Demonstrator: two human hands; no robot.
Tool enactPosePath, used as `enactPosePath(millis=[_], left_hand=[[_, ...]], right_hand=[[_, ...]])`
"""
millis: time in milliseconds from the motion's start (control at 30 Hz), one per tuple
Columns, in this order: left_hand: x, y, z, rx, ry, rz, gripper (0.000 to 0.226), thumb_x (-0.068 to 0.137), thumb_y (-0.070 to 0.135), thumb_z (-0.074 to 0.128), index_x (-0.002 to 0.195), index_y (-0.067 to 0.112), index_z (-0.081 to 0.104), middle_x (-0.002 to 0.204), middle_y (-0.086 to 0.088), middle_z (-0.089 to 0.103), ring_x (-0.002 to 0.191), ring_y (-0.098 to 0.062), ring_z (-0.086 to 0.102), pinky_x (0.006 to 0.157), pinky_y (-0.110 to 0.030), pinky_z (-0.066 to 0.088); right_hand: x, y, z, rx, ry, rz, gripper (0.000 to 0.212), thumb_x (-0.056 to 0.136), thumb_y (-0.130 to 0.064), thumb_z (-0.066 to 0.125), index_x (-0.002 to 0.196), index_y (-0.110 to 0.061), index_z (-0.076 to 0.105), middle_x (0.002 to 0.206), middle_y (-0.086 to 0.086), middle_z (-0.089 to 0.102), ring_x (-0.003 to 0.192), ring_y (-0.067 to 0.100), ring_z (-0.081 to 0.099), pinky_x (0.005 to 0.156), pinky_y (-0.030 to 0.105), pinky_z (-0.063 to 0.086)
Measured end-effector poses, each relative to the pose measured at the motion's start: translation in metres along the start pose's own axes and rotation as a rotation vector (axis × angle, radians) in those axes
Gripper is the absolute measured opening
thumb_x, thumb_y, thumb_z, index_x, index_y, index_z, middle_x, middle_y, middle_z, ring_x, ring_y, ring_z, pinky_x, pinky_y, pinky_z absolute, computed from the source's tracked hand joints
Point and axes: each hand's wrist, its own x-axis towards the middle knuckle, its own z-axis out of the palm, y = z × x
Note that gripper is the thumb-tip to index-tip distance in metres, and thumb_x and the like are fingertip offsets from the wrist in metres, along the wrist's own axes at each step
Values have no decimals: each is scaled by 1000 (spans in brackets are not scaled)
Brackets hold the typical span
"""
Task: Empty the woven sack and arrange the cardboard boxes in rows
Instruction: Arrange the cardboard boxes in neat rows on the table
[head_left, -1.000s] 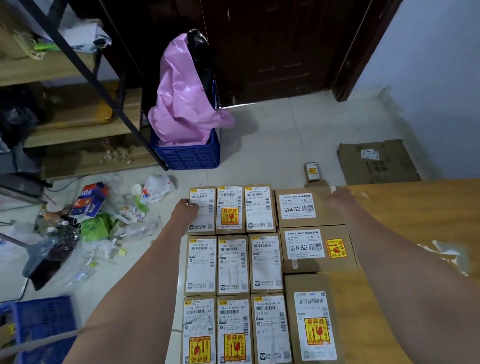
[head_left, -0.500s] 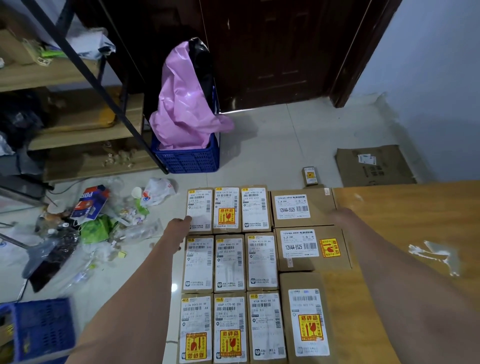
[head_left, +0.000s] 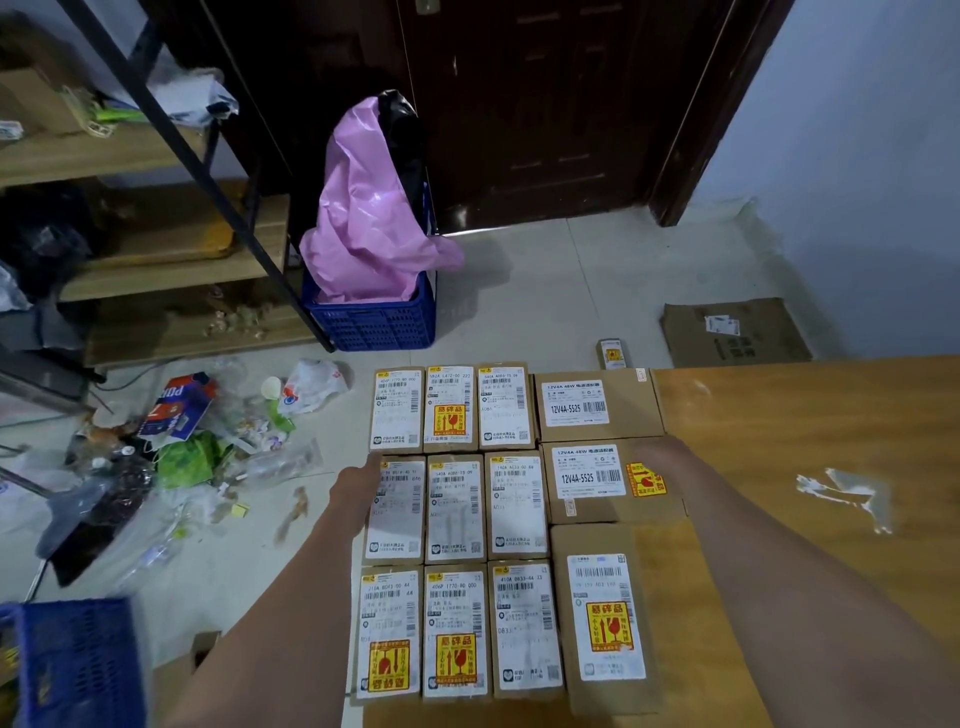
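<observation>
Several small labelled cardboard boxes (head_left: 456, 509) lie in three rows of three on the left end of the wooden table (head_left: 810, 436). Three larger boxes (head_left: 605, 480) form a column to their right. My left hand (head_left: 358, 480) touches the left side of the middle row's left box. My right hand (head_left: 667, 457) rests against the right edge of the middle large box. Both hands look flat, with the fingers foreshortened. No woven sack is in view.
A blue crate (head_left: 374, 325) with a pink plastic bag (head_left: 369, 218) stands on the floor by the dark door (head_left: 545, 104). Litter (head_left: 182, 447) lies left of the table. A flat cardboard sheet (head_left: 737, 332), one small box (head_left: 614, 354) and another blue crate (head_left: 72, 660) are nearby.
Both hands have drawn back toward me, from the far row of boxes to the middle row. The boxes keep their places.
</observation>
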Motion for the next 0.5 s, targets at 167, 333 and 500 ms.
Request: enactPosePath(millis=[167,333,500], left_hand=[[15,-20,-6,-30,-55,2,61,83,59,42,99,4,63,101,-20,69,94,-36,68,87,-49,54],[-32,-33,-14,-60,-90,-46,51,92,49,42,103,3,62,96,-17,70,91,-35,68,83,-45,55],[-60,-57,-23,-105,-109,-81,50,96,46,41,110,2,59,108,-17,68,101,-36,65,77,-42,53]], right_hand=[[-1,9,10,-63,164,53,79,81,-53,64,146,-15,40,143,13,41,131,33,38,110,43,34],[-24,28,30,73,466,171,54,94,-24,54,137,0,34,139,25,35,126,40,40,104,46,36],[-41,62,55,60,318,149,53,104,-32,24,147,-5,37,144,22,36,131,40,38,109,44,34]])
